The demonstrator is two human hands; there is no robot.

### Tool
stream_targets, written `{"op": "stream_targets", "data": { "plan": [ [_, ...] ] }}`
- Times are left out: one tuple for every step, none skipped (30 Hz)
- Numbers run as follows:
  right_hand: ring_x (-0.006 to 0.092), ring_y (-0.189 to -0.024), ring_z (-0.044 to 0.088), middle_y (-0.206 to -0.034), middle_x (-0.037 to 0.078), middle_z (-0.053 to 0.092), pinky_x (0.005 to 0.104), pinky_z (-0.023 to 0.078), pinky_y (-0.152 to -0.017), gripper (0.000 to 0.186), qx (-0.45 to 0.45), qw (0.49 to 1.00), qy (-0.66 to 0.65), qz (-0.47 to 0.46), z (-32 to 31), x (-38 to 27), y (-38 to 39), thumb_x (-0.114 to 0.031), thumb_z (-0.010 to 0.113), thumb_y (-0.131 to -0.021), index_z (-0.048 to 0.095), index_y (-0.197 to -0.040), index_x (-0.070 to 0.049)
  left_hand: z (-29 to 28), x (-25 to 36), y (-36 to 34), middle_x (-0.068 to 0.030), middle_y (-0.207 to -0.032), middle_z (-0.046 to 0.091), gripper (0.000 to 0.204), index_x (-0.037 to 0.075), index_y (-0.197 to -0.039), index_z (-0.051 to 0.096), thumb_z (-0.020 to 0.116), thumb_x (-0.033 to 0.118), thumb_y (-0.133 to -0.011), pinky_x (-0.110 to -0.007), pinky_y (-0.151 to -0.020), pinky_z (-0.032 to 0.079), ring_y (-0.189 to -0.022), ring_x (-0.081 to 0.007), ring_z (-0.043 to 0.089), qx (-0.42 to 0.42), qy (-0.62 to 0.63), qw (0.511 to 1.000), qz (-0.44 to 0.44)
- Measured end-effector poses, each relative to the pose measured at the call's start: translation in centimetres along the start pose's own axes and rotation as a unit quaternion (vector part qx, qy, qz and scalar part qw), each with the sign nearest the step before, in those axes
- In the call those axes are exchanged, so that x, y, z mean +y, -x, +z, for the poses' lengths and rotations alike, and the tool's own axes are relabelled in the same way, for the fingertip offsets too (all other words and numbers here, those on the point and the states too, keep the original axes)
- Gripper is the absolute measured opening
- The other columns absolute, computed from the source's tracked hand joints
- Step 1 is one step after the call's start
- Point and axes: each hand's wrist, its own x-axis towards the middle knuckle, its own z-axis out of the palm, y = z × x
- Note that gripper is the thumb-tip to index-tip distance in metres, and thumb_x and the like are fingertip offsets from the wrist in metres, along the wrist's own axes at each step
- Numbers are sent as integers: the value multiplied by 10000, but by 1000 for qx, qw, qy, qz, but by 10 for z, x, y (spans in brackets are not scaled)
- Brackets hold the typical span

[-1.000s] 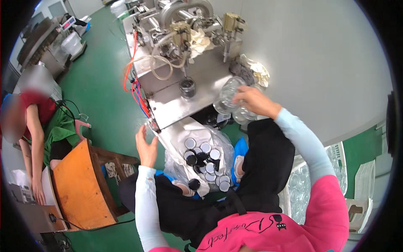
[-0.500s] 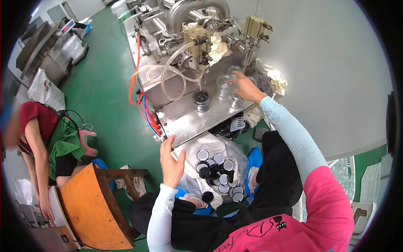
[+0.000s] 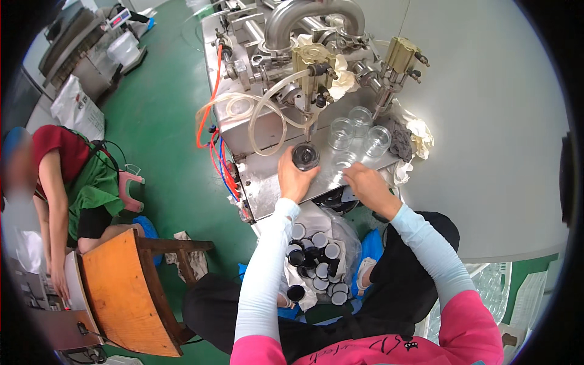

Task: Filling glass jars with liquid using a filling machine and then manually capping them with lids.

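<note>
your left hand (image 3: pixel 294 177) is curled around the dark jar (image 3: pixel 305 156), fingers wrapped partway about its round side while it stands upright on the steel machine shelf (image 3: pixel 267 185), right beneath the filling nozzle (image 3: pixel 311 125). the jar looks filled with something dark and has no lid on it. your right hand (image 3: pixel 367 185) lies lower and to the right on the same shelf, fingers loosely bent and pressed toward the base of an empty clear jar (image 3: pixel 344 161); whether it truly grips that jar or only touches it can't be told from here. just beyond that hand stand three more clear jars (image 3: pixel 360 126), glassy, round and open-topped, clustered close together under a second nozzle (image 3: pixel 384 100). the shelf is smooth, shiny metal, and soft translucent tubing (image 3: pixel 263 115) loops beside the brass-coloured valve block (image 3: pixel 311 61). crumpled pale rags (image 3: pixel 420 131) lie at the shelf's right end. below your forearms, between your knees, a clear plastic bag (image 3: pixel 340 228) holds dark jars with white lids (image 3: pixel 316 255), well apart from both hands. to your far left another person (image 3: pixel 67 176) in a red top and green apron bends beside a wooden chair (image 3: pixel 121 292).
</note>
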Motion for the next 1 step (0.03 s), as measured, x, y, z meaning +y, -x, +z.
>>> {"op": "stream_targets", "data": {
  "plan": [
    [356, -801, 581, -895, 163, 589, 406, 470, -701, 187, -14, 1000, 1, -16, 6, 1, -6, -150, 569, -834, 618, -971, -34, -7, -1, 9, -196, -1334, 388, 957, 24, -1355, 274, 804, 194, -576, -385, -1041, 284, -1232, -340, 368, -23, -14, 1000, -8]
  ]
}}
